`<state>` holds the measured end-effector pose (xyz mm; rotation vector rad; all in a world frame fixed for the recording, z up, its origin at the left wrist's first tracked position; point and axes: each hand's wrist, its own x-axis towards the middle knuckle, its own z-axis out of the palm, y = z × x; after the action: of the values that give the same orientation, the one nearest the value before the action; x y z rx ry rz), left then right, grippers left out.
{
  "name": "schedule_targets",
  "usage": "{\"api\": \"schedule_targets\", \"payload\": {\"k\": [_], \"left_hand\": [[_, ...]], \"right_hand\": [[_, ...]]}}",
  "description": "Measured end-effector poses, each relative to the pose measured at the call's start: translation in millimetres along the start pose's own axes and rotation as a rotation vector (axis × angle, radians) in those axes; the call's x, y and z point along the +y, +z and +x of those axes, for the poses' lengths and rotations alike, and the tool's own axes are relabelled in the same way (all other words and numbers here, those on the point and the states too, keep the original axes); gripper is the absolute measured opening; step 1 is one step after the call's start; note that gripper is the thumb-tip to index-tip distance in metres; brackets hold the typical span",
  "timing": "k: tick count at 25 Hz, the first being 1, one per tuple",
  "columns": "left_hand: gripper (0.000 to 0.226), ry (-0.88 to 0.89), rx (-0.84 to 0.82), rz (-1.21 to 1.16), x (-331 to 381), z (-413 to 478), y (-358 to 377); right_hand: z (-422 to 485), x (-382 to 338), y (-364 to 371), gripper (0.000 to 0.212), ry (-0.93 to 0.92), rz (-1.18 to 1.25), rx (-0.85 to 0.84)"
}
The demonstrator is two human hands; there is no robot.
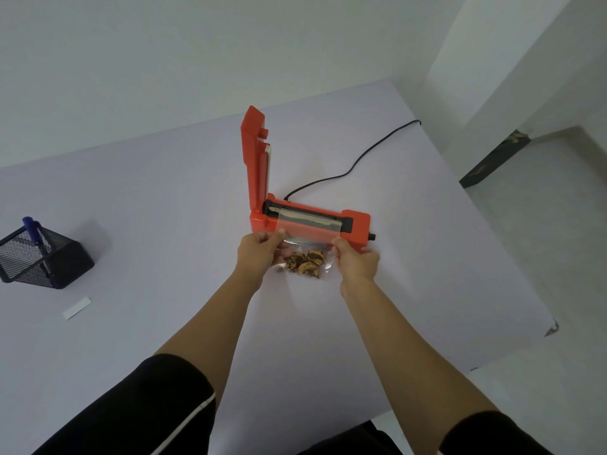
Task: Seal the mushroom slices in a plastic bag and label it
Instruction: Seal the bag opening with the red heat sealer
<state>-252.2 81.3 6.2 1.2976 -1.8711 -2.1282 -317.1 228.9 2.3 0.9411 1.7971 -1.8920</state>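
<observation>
A clear plastic bag (307, 229) holds brown mushroom slices (305, 263) at its bottom. Its open top lies across the sealing strip of an orange heat sealer (356, 221), whose lid (254, 152) stands raised upright. My left hand (259, 251) pinches the bag's left edge and my right hand (356, 261) pinches its right edge, both just in front of the sealer. A white label strip (76, 307) lies on the table far to the left.
A dark mesh pen holder (46, 257) with a blue pen (33, 228) stands at the left of the pale table (164, 208). The sealer's black cord (361, 156) runs back right over the table edge. The table's right edge drops to the floor.
</observation>
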Motion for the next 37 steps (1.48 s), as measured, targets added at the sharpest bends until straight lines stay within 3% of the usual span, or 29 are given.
{"api": "schedule_targets", "payload": {"k": [9, 14, 17, 20, 22, 25, 27, 29, 34, 37], "left_hand": [[0.022, 0.003, 0.055, 0.037, 0.4, 3.3, 4.3], [0.019, -0.029, 0.061, 0.038, -0.2, 4.9, 2.4], [0.019, -0.029, 0.061, 0.041, 2.4, 4.5, 2.8], [0.019, -0.037, 0.053, 0.045, 4.4, 4.4, 2.9], [0.020, -0.041, 0.047, 0.066, 5.6, 4.3, 2.6], [0.019, -0.050, 0.049, 0.082, 7.6, 4.4, 1.5], [0.018, -0.052, 0.049, 0.091, 8.2, 4.4, 1.1], [0.018, -0.053, 0.046, 0.091, 8.6, 4.1, 0.9], [0.018, -0.052, 0.053, 0.091, 9.7, 4.8, 1.4], [0.019, -0.054, 0.062, 0.090, 10.1, 4.5, 2.4]], "right_hand": [[8.5, -0.3, -2.5, 0.044, 0.006, -0.090, -0.042], [-2.8, -5.5, -8.1, 0.042, -0.069, -0.278, 0.011], [-28.4, -30.3, -9.1, 0.023, -0.418, -0.409, 0.073], [-57.4, -72.2, 7.1, 0.008, -0.919, -0.366, -0.078], [-73.8, -102.9, 23.2, 0.019, -1.257, -0.438, -0.243], [-90.0, -135.7, 46.6, 0.037, -1.631, -0.819, -0.561], [-90.9, -141.7, 56.1, 0.044, -1.756, -1.160, -0.702], [-88.5, -141.9, 59.4, 0.046, -1.833, -1.363, -0.712], [-90.7, -147.2, 60.5, 0.043, -1.983, -1.242, -0.580], [-82.2, -149.9, 53.9, 0.042, -1.981, -1.236, -0.479]]}}
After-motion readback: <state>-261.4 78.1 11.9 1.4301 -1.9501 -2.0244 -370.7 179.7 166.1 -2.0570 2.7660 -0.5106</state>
